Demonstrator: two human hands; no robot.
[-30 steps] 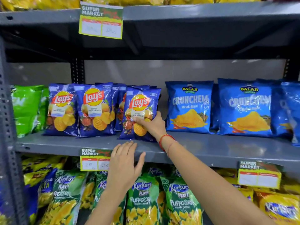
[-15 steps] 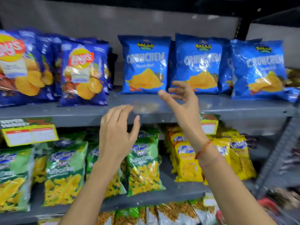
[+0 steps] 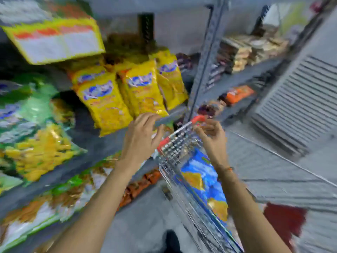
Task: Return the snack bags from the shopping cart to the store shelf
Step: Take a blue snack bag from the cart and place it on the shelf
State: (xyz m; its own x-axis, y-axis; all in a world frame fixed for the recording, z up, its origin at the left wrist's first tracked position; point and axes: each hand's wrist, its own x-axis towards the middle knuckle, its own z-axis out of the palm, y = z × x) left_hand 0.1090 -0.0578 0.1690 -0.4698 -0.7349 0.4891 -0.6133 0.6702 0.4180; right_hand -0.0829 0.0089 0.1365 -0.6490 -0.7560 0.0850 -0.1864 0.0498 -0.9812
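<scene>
The view is blurred by motion. A wire shopping cart (image 3: pixel 175 152) with a red-tipped handle stands low at centre right, and blue snack bags (image 3: pixel 202 181) with yellow chip pictures lie inside it. My left hand (image 3: pixel 141 136) hovers over the cart's left edge with its fingers spread and nothing in it. Just above the cart's far end, my right hand (image 3: pixel 211 137) is empty too, fingers loosely curled and apart. The grey store shelf (image 3: pixel 102 141) runs along the left.
Yellow snack bags (image 3: pixel 116 97) and green puffcorn bags (image 3: pixel 31 125) fill the shelf at left, under a yellow price tag (image 3: pixel 54 41). A second rack (image 3: pixel 242 57) with packets stands behind the cart. Grey floor and a shutter (image 3: pixel 299 106) lie to the right.
My right hand let go of the Lay's bag on the shelf. Both hands came down and right from the shelf to the cart, and my view swung down with them.
</scene>
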